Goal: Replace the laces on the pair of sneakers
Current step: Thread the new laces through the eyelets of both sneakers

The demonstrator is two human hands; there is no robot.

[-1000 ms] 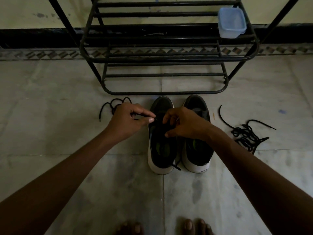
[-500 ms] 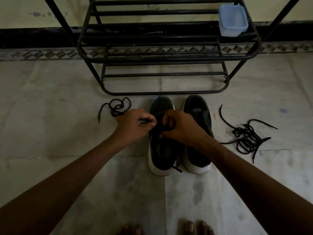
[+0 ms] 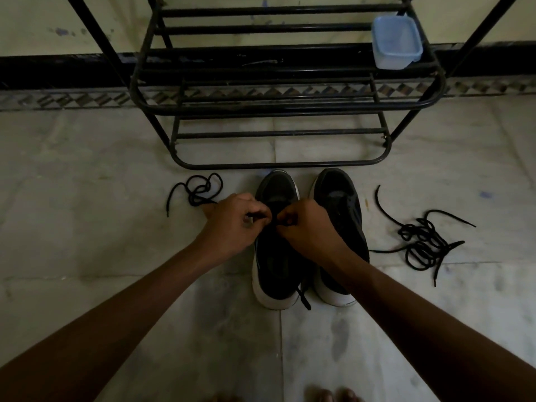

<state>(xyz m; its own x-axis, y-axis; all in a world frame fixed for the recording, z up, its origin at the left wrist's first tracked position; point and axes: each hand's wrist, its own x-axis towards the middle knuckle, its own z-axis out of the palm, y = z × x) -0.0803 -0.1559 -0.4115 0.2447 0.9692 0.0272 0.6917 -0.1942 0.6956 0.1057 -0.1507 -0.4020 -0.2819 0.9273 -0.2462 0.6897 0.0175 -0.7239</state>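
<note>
Left hand [image 3: 232, 226], right hand [image 3: 309, 229] — pinching lace [image 3: 256, 218] over sneaker [image 3: 277, 191].

Your left forearm [image 3: 130, 309] and right forearm [image 3: 420, 314] are bare along the whole length that shows, from the lower corners up to the wrists, slim and smooth, broadening toward the edges of the view. Your left hand [image 3: 235, 224] and right hand [image 3: 307, 227] are bare as well, with the backs and knuckles showing. At the bottom edge the tips of your bare toes [image 3: 333, 396] show, dim in the low light.
</note>
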